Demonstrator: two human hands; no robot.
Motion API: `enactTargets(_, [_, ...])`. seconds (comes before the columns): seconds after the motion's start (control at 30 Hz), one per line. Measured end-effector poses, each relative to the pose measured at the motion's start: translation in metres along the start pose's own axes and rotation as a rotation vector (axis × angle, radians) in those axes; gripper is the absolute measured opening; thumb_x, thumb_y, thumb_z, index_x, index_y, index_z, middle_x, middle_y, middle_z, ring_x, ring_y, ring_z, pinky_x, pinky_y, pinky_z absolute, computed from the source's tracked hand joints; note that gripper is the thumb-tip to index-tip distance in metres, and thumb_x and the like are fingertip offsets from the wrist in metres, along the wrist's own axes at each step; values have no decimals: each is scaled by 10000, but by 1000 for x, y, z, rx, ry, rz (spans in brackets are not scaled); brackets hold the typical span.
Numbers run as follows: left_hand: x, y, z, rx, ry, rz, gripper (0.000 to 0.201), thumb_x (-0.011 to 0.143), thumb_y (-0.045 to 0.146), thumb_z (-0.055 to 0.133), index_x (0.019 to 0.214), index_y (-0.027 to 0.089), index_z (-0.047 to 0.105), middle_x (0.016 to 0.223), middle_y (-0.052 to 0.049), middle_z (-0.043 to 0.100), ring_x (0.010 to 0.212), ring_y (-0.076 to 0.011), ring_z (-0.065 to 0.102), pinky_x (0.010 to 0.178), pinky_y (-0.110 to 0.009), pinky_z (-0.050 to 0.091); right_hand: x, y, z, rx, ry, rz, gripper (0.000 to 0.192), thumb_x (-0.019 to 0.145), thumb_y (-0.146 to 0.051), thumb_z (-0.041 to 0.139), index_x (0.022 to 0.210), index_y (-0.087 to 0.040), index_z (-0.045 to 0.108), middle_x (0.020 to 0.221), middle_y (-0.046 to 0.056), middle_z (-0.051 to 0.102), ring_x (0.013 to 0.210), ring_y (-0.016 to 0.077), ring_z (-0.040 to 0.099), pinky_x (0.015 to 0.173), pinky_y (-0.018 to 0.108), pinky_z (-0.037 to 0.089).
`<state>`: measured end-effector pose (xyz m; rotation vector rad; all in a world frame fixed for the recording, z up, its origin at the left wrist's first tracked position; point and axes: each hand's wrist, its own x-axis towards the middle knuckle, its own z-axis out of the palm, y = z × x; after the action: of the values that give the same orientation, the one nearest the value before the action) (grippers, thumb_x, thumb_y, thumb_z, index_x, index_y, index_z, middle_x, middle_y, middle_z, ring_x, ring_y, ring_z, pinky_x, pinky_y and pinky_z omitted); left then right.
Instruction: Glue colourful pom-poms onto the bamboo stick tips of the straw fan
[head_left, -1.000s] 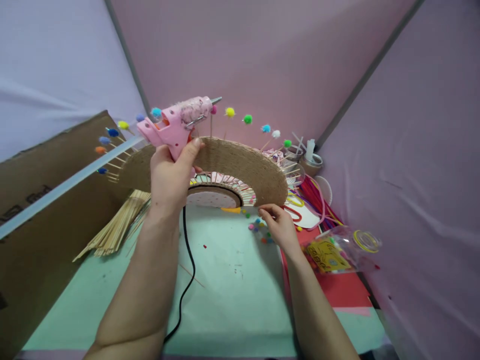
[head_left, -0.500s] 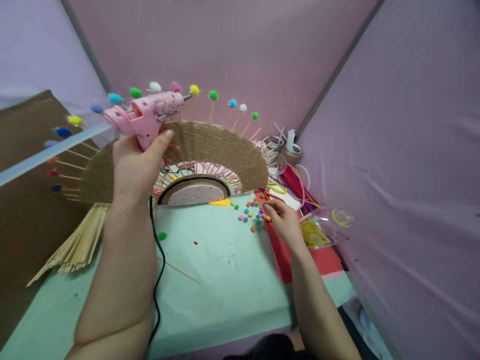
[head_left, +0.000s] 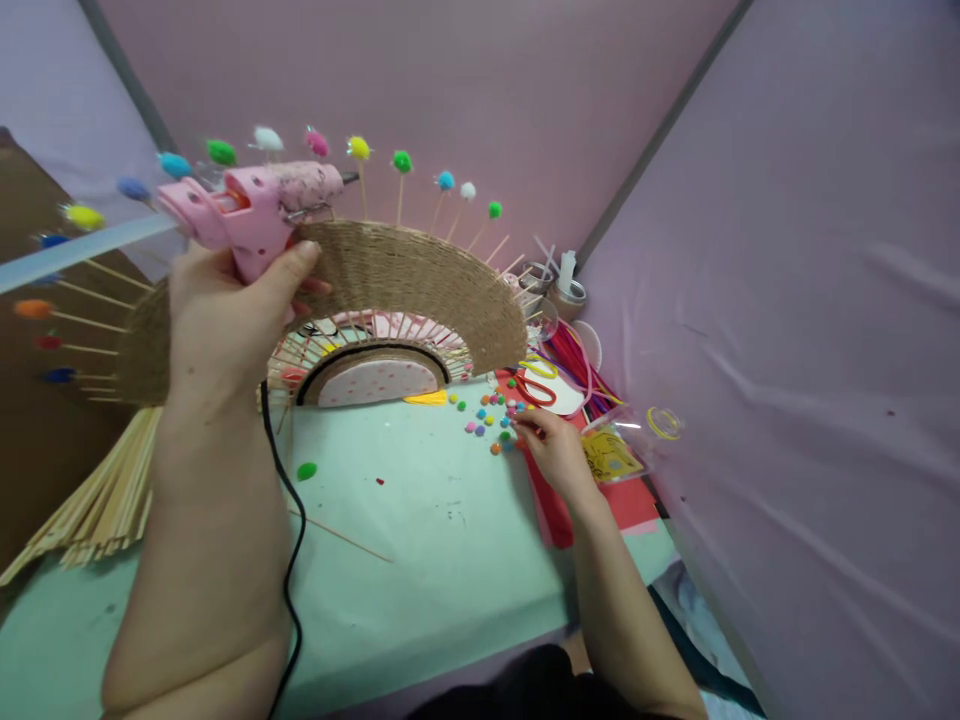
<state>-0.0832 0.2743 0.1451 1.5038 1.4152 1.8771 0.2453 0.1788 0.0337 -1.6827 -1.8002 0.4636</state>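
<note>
My left hand [head_left: 236, 300] is wrapped round the handle of a pink glue gun [head_left: 259, 215], raised in front of a fan-shaped piece. A long pale glue stick [head_left: 82, 252] juts from the gun's back, and its nozzle points right. The fan-shaped piece [head_left: 405, 265] stands upright, with a woven twine band, thin sticks and coloured pom-poms [head_left: 402, 162] on several stick tips. My right hand [head_left: 556, 448] is low at the right, thumb and fingers pinched together at the edge of scattered small pom-poms [head_left: 480, 428]. Whatever is between those fingertips is too small to make out.
Wooden sticks [head_left: 97, 490] lie bundled at the left. The glue gun's black cord [head_left: 294, 560] hangs along my left forearm. Right of the pom-poms are red scissors [head_left: 536, 390], red paper [head_left: 551, 510], pipe cleaners [head_left: 574, 355] and a clear plastic package [head_left: 611, 455].
The view has shifted, so everything sits a little differently in the frame. My left hand still holds up the glue gun. The right hand's fingers stay among the pom-poms, drawn closer together.
</note>
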Motion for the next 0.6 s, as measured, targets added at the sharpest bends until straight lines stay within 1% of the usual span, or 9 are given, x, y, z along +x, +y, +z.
enactTargets(0.1, [1, -5, -1, -10, -7, 17, 656, 721, 629, 717, 979, 26, 708, 690, -28, 626, 605, -153, 634, 798, -643, 528, -5, -1, 1, -107, -64, -52, 192, 868, -209, 561, 956, -201, 731, 981, 93, 734, 938, 232, 648, 873, 377, 482])
enactTargets(0.2, [2, -8, -1, -21, -10, 34, 616, 746, 609, 708, 961, 32, 714, 684, -18, 607, 601, -132, 607, 820, -641, 519, -10, -1, 8, -185, -168, -108, 159, 844, -188, 633, 975, -202, 722, 998, 96, 707, 983, 240, 612, 880, 368, 460])
enactTargets(0.27, [3, -8, -1, -31, -7, 27, 562, 751, 579, 718, 951, 53, 716, 663, -2, 604, 591, -117, 588, 819, -584, 541, -11, -2, 14, -243, -212, -115, 154, 825, -179, 671, 968, -204, 721, 998, 100, 692, 987, 250, 592, 871, 375, 441])
enactTargets(0.37, [4, -5, -1, -19, 14, -10, 463, 754, 528, 734, 877, 82, 715, 595, 15, 601, 522, -95, 550, 724, -427, 580, -11, -6, 19, -266, -209, -106, 83, 830, -189, 666, 890, -208, 721, 955, 93, 689, 974, 262, 583, 869, 402, 412])
enactTargets(0.4, [4, -4, -1, -13, 23, -31, 437, 755, 514, 736, 845, 87, 709, 578, 16, 599, 497, -91, 537, 670, -372, 574, -10, -9, 19, -225, -192, -110, 74, 840, -202, 651, 872, -208, 717, 941, 88, 691, 958, 257, 588, 864, 402, 411])
enactTargets(0.47, [4, -3, -2, -13, 27, -82, 404, 751, 501, 740, 808, 103, 693, 563, 13, 602, 468, -94, 526, 562, -289, 528, -5, -18, 17, -40, -132, -107, 81, 846, -235, 623, 856, -206, 698, 895, 71, 693, 882, 228, 604, 817, 373, 435])
enactTargets(0.53, [5, -4, -3, -45, 11, -126, 379, 734, 501, 748, 792, 132, 681, 563, 8, 611, 469, -108, 530, 491, -252, 468, 5, -34, 14, 253, -77, -53, 94, 828, -284, 621, 835, -204, 670, 806, 45, 685, 760, 189, 608, 715, 322, 464])
enactTargets(0.6, [6, -5, -5, -91, -7, -171, 362, 708, 503, 763, 764, 156, 677, 570, -4, 622, 481, -124, 534, 473, -256, 440, 20, -56, 11, 553, -59, 27, 129, 794, -332, 646, 823, -206, 649, 733, 18, 674, 660, 162, 598, 617, 283, 469])
